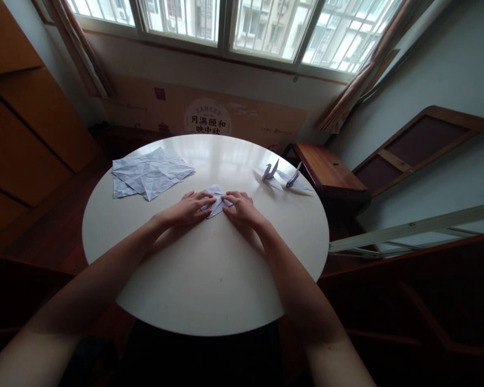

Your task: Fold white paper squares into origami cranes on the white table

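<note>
A small, partly folded sheet of white paper (215, 200) lies near the middle of the round white table (210, 279). My left hand (189, 208) presses on its left side with fingers laid flat and together. Opposite it, my right hand (240, 207) holds down the right side, fingertips on the paper's fold. Both hands touch the paper and nearly meet above it. Part of the sheet is hidden under my fingers.
A loose pile of creased white paper sheets (149, 174) lies at the table's back left. Two folded paper cranes (283, 176) stand at the back right. A wooden stool (326, 169) sits beyond the table's right edge. A cardboard panel (207, 115) leans under the window.
</note>
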Demonstrator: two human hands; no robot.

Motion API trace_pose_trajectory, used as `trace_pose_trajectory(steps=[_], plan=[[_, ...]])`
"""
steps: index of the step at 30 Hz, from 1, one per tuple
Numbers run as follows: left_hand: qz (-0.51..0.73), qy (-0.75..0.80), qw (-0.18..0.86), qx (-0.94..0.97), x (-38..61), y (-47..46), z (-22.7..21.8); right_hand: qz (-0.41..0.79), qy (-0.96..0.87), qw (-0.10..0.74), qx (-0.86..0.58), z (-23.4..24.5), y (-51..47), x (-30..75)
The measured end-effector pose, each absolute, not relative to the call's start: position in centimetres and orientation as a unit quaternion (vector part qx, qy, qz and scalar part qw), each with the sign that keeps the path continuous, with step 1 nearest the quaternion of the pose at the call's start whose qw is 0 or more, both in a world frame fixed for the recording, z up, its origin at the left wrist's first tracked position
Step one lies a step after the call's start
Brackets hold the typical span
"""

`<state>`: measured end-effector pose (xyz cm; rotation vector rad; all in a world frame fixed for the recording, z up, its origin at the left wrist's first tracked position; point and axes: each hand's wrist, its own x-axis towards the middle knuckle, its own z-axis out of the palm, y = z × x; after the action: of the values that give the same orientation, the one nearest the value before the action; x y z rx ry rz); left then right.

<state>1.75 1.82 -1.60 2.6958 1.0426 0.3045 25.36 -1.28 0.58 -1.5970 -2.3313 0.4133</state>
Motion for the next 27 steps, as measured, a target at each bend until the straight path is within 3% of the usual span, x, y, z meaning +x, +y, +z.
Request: trace_pose_trajectory(steps=[27], plan=[[0.110,0.352,0.108,0.923,1.66,1.90,-1.71,0.142,-0.808,0.136,-0.555,0.62,-1.27,25.31]])
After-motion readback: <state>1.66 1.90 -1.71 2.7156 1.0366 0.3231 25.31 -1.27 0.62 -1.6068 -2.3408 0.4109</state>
